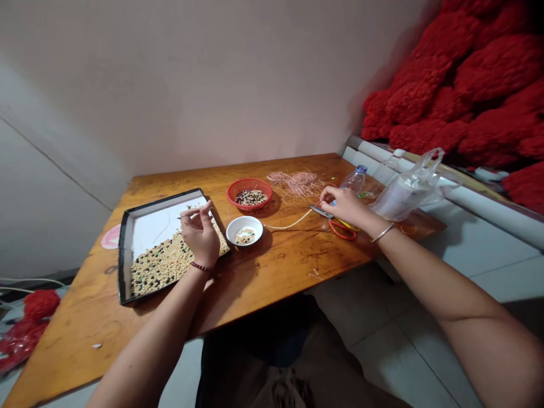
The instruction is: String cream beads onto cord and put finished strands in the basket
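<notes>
My left hand (200, 233) hovers over the near part of a black-rimmed tray (122, 260), its fingers curled and the tips drawn together. A thin dark sliver shows at the fingertips, too small to name. Cream beads (164, 262) mixed with dark ones cover much of the tray. On the right, my right hand (342, 204) pinches the end of a bead string (289, 226). That string sags leftward to a white bowl (232, 231) with a few beads inside. Below my right hand lies a pair of scissors (342, 231) with orange handles.
Behind the bowl stands a red basket (268, 199) of mixed beads, beside a tangle of pink thread (297, 184). A plastic bottle (353, 180) and a plastic bag (397, 195) are at the right. Red bundles (463, 79) are piled beyond the table (263, 283).
</notes>
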Demonstrator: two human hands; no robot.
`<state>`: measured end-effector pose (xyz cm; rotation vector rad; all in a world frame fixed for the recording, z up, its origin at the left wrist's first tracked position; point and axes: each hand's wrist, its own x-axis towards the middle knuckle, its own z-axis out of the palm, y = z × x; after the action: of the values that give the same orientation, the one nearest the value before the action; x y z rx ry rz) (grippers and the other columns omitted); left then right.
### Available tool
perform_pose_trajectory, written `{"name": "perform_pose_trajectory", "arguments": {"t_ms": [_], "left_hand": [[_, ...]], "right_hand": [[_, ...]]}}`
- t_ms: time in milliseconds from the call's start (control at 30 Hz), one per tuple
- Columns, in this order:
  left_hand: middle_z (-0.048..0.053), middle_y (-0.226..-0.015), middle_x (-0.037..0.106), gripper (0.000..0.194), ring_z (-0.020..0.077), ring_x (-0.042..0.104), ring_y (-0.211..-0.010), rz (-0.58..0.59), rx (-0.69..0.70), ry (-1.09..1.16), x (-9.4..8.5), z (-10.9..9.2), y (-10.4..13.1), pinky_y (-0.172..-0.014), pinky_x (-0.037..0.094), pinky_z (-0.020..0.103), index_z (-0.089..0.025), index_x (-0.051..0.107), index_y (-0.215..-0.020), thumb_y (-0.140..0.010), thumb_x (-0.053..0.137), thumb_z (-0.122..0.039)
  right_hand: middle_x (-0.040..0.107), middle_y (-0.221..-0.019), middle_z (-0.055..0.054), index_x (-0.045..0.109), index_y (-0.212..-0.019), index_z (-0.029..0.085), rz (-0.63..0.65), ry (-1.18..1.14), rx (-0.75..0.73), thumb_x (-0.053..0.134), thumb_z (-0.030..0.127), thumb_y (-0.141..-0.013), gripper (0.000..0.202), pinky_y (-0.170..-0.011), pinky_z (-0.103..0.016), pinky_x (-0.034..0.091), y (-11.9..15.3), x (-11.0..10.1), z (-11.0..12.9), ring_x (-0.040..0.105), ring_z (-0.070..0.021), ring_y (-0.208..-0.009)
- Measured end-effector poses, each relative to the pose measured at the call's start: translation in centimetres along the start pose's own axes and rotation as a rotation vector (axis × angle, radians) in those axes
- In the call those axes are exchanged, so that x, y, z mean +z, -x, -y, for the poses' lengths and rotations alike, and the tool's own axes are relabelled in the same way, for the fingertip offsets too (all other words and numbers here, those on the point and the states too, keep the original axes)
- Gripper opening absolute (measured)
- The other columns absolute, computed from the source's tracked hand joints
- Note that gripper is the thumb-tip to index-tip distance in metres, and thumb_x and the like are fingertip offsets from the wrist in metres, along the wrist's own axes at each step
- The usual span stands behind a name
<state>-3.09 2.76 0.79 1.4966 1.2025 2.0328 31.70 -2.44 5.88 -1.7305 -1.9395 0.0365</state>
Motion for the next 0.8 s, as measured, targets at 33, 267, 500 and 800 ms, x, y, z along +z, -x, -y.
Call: {"name": "perform_pose_trajectory", "arguments": {"t_ms": [33, 267, 500, 800], "left_hand": [[0.012, -0.101, 0.068, 0.022, 0.019, 0.067, -0.1, 0.007, 0.002, -0.007, 0.0, -0.1, 0.0, -0.076, 0.054, 0.027, -0.018, 0.046, -0.095, -0.092, 0.049, -0.04], [0.012, -0.102, 0.068, 0.022, 0.0186, 0.067, -0.1, 0.048, 0.004, -0.028, 0.0, -0.1, 0.2, -0.079, 0.054, 0.029, -0.017, 0.049, -0.095, -0.091, 0.051, -0.038], [0.009, -0.094, 0.07, 0.022, 0.0174, 0.069, -0.092, 0.105, 0.015, -0.063, 0.0, -0.4, 0.5, -0.074, 0.054, 0.026, -0.016, 0.052, -0.092, -0.089, 0.054, -0.038], [0.011, -0.098, 0.071, 0.013, 0.0192, 0.069, -0.094, 0.148, 0.188, -0.132, 0.0, -1.2, 1.8, -0.075, 0.056, 0.028, -0.017, 0.053, -0.095, -0.09, 0.053, -0.029]], "right_hand": [[0.069, -0.078, -0.003, 0.061, -0.081, 0.019, 0.011, -0.098, 0.018, 0.058, 0.022, -0.077, 0.006, -0.066, -0.026, 0.044, -0.2, 0.2, -0.2, 0.063, -0.0163, -0.071], [0.069, -0.071, -0.004, 0.057, -0.08, 0.017, 0.102, -0.546, 0.259, 0.06, 0.018, -0.074, 0.006, -0.066, -0.028, 0.051, -1.8, 1.8, -2.4, 0.066, -0.0159, -0.068], [0.071, -0.076, -0.006, 0.061, -0.091, 0.015, 0.161, -0.373, 0.247, 0.059, 0.014, -0.075, 0.015, -0.063, -0.026, 0.051, -2.3, 3.7, -5.5, 0.066, -0.0153, -0.067], [0.07, -0.079, -0.007, 0.067, -0.088, 0.013, 0.173, -0.271, 0.24, 0.062, 0.012, -0.072, 0.017, -0.063, -0.025, 0.048, -2.9, 4.8, -7.1, 0.062, -0.0143, -0.065]]}}
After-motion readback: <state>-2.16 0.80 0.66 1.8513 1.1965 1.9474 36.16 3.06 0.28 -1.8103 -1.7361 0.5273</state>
